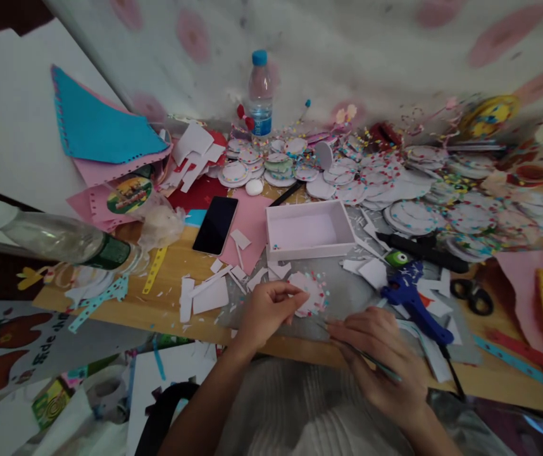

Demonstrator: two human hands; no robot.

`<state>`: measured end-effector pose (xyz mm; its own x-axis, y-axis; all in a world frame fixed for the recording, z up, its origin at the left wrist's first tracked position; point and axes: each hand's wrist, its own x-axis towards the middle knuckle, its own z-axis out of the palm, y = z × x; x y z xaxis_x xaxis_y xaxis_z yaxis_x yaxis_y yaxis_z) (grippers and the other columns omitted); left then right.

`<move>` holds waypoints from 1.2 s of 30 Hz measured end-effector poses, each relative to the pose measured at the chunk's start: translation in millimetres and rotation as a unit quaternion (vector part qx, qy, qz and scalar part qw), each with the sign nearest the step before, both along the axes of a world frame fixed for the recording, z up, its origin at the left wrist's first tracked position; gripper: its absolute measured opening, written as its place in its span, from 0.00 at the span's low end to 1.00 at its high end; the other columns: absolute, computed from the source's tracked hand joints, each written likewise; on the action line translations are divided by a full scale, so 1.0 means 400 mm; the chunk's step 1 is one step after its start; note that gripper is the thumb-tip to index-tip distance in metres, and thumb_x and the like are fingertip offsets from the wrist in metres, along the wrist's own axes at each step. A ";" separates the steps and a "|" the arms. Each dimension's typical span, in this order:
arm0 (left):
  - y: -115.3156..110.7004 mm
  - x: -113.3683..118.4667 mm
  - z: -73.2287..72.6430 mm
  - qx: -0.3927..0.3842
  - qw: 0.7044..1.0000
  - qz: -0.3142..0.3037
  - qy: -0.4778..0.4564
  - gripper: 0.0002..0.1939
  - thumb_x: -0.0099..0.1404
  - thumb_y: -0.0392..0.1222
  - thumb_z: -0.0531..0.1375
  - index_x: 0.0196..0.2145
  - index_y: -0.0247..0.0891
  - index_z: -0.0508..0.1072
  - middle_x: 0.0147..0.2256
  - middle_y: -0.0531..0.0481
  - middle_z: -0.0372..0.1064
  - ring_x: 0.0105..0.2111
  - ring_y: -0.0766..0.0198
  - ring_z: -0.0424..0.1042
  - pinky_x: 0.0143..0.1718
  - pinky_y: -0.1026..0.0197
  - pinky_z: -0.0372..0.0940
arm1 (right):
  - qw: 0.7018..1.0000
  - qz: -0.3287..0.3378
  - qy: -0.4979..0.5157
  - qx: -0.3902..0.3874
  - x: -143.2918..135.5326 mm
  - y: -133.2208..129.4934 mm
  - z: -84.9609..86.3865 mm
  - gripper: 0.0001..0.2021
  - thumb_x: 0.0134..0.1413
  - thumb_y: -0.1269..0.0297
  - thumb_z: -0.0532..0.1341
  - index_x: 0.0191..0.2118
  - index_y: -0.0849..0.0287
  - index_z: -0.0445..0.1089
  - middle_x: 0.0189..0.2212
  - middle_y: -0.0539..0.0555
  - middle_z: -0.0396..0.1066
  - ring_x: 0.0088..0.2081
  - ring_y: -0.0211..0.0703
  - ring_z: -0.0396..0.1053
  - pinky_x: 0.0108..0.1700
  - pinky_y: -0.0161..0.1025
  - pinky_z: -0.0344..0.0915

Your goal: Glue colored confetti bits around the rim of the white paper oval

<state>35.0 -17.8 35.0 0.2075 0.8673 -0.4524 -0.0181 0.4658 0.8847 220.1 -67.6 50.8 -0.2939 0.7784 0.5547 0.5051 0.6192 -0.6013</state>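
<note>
Near the table's front edge, my left hand (pixel 271 310) has thumb and fingers pressed together at the left side of a white paper disc (pixel 313 295) with small red and blue dots around its rim. To the right, my right hand (pixel 378 361) is closed on a thin dark tool (pixel 376 362), whose tip points left toward the disc. What the tool is I cannot make out. Behind the disc stands an open white box (pixel 309 229) with a few tiny pieces in its front left corner.
A black phone (pixel 215 225) lies left of the box. A blue glue gun (pixel 416 304) and black scissors (pixel 471 296) lie right. Decorated discs (pixel 409 216) and a water bottle (pixel 261 95) are behind; another bottle (pixel 62 237) is left. Paper scraps (pixel 211 295) lie about.
</note>
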 end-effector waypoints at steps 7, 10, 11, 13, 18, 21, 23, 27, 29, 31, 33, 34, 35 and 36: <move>-0.004 -0.007 0.023 -0.018 0.999 -0.041 0.022 0.18 0.57 0.53 0.63 0.33 0.33 0.78 0.11 0.61 0.54 0.10 0.75 0.50 0.14 0.68 0.43 | 0.999 0.011 -0.033 0.008 0.004 -0.003 0.012 0.13 0.53 0.80 0.60 0.42 0.58 0.72 0.36 0.54 0.78 0.36 0.42 0.71 0.42 0.46 0.61; -0.005 0.002 0.025 -0.014 0.999 -0.007 0.042 0.17 0.56 0.53 0.63 0.31 0.34 0.77 0.12 0.60 0.57 0.10 0.74 0.52 0.13 0.67 0.44 | 0.999 0.009 -0.042 0.014 0.010 -0.002 0.015 0.14 0.52 0.80 0.60 0.43 0.57 0.72 0.35 0.52 0.78 0.35 0.41 0.72 0.43 0.46 0.61; -0.005 0.006 0.024 -0.014 0.999 0.001 0.048 0.17 0.55 0.54 0.64 0.30 0.34 0.77 0.13 0.59 0.58 0.10 0.74 0.53 0.12 0.67 0.44 | 0.999 0.009 -0.044 0.016 0.014 0.000 0.015 0.15 0.51 0.81 0.60 0.43 0.57 0.72 0.35 0.52 0.78 0.35 0.41 0.72 0.43 0.46 0.61; -0.004 0.012 0.021 -0.015 0.998 0.009 0.058 0.17 0.55 0.53 0.64 0.29 0.35 0.75 0.14 0.58 0.59 0.10 0.74 0.54 0.12 0.67 0.45 | 0.999 0.011 -0.047 0.021 0.021 0.005 0.013 0.16 0.49 0.82 0.60 0.42 0.57 0.72 0.35 0.52 0.78 0.34 0.41 0.72 0.42 0.46 0.61; -0.003 0.014 0.008 -0.026 0.997 0.022 0.066 0.15 0.55 0.51 0.64 0.26 0.34 0.73 0.16 0.58 0.60 0.11 0.75 0.53 0.12 0.68 0.44 | 0.999 0.005 -0.030 0.019 0.036 0.024 0.005 0.17 0.48 0.82 0.60 0.42 0.57 0.72 0.33 0.51 0.78 0.33 0.42 0.72 0.41 0.46 0.61; -0.003 0.013 0.003 -0.037 0.997 0.039 0.055 0.14 0.55 0.50 0.64 0.26 0.35 0.73 0.15 0.59 0.58 0.11 0.76 0.52 0.12 0.69 0.44 | 1.000 0.009 -0.020 0.009 0.040 0.035 -0.001 0.17 0.48 0.81 0.60 0.43 0.56 0.72 0.33 0.51 0.78 0.33 0.41 0.72 0.41 0.46 0.61; -0.002 0.014 0.004 -0.048 0.997 0.046 0.051 0.14 0.55 0.51 0.64 0.26 0.35 0.74 0.14 0.60 0.57 0.11 0.76 0.51 0.12 0.69 0.43 | 1.000 0.013 -0.017 0.003 0.043 0.039 -0.005 0.17 0.48 0.81 0.60 0.43 0.56 0.72 0.33 0.51 0.78 0.33 0.42 0.72 0.42 0.47 0.60; -0.001 0.016 0.009 -0.068 0.995 0.056 0.051 0.15 0.54 0.51 0.65 0.26 0.35 0.74 0.12 0.61 0.54 0.11 0.76 0.50 0.13 0.69 0.42 | 1.000 0.020 -0.014 -0.003 0.044 0.041 -0.011 0.18 0.49 0.80 0.59 0.45 0.56 0.71 0.33 0.52 0.78 0.32 0.43 0.73 0.42 0.48 0.60; 0.001 0.017 0.011 -0.072 0.994 0.056 0.051 0.15 0.53 0.51 0.65 0.26 0.35 0.74 0.11 0.62 0.53 0.11 0.76 0.50 0.13 0.69 0.42 | 1.000 0.018 -0.017 -0.007 0.042 0.041 -0.011 0.20 0.50 0.79 0.59 0.47 0.54 0.71 0.34 0.52 0.78 0.32 0.42 0.73 0.43 0.49 0.60; 0.003 0.018 0.012 -0.074 0.995 0.051 0.050 0.15 0.53 0.52 0.65 0.26 0.35 0.74 0.11 0.62 0.53 0.11 0.76 0.50 0.13 0.69 0.42 | 1.000 0.008 -0.018 -0.009 0.038 0.042 -0.010 0.19 0.50 0.80 0.58 0.46 0.53 0.71 0.33 0.52 0.79 0.32 0.42 0.73 0.43 0.48 0.60; 0.005 0.019 0.011 -0.075 0.995 0.045 0.048 0.15 0.54 0.52 0.65 0.26 0.35 0.74 0.11 0.61 0.54 0.11 0.76 0.50 0.13 0.69 0.42 | 1.000 -0.007 -0.015 -0.014 0.033 0.045 -0.007 0.18 0.50 0.80 0.58 0.44 0.52 0.71 0.33 0.51 0.79 0.31 0.42 0.74 0.42 0.48 0.60; 0.006 0.019 0.011 -0.076 0.995 0.044 0.048 0.15 0.53 0.52 0.65 0.26 0.35 0.74 0.11 0.61 0.54 0.11 0.76 0.50 0.13 0.69 0.42 | 1.000 -0.014 -0.013 -0.014 0.031 0.047 -0.005 0.17 0.50 0.79 0.58 0.42 0.52 0.71 0.33 0.50 0.79 0.31 0.41 0.74 0.42 0.47 0.60; 0.007 0.018 0.011 -0.077 0.995 0.044 0.049 0.15 0.53 0.52 0.65 0.26 0.35 0.74 0.11 0.61 0.54 0.11 0.76 0.50 0.13 0.69 0.42 | 1.000 -0.019 -0.010 -0.013 0.030 0.049 -0.004 0.16 0.49 0.80 0.58 0.41 0.53 0.71 0.32 0.50 0.78 0.30 0.41 0.73 0.42 0.47 0.60; 0.007 0.018 0.011 -0.076 0.995 0.045 0.048 0.16 0.53 0.52 0.65 0.26 0.35 0.74 0.11 0.61 0.54 0.11 0.76 0.50 0.13 0.69 0.42 | 1.000 -0.020 -0.009 -0.012 0.029 0.051 -0.003 0.16 0.49 0.80 0.58 0.41 0.53 0.71 0.31 0.50 0.78 0.30 0.41 0.73 0.42 0.46 0.60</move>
